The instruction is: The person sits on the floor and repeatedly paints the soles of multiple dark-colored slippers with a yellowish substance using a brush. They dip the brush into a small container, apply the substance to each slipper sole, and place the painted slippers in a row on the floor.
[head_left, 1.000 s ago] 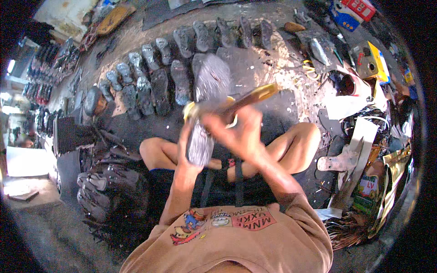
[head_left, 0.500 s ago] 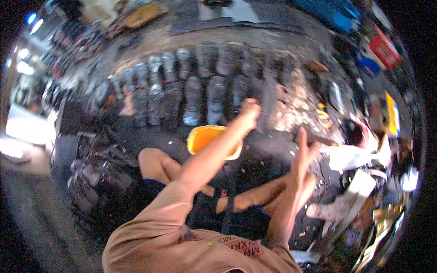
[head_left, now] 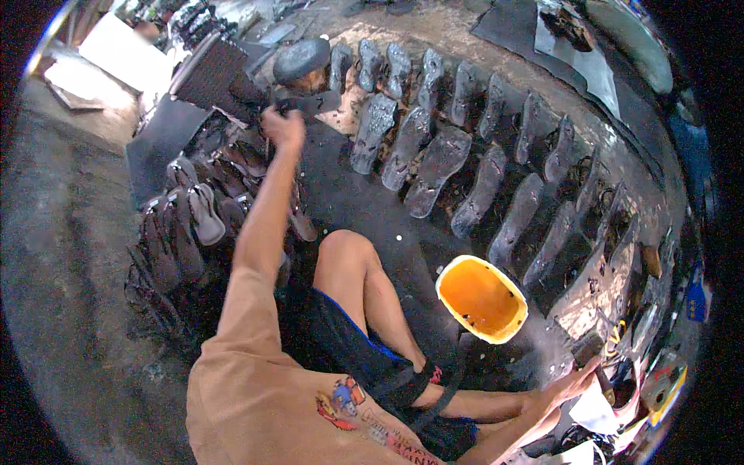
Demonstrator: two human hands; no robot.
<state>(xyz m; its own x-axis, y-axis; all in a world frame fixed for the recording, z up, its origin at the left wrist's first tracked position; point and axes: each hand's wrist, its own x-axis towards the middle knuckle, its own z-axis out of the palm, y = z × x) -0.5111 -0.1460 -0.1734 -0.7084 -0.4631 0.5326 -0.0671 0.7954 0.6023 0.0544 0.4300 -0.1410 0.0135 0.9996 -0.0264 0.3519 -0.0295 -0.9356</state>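
left hand (head_left: 281, 126) on dark rubber sole (head_left: 304, 101)

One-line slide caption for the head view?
Seated on the floor, left hand grips a dark sole; right hand rests near a yellow tub.

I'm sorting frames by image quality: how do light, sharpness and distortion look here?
Head view: strong fisheye bending, black corners; bright overexposed patch upper left; the row of shoe soles glints with sheen; the left hand is fairly sharp, the right hand near the dim, cluttered lower right edge is softer; the yellow tub is vividly lit.
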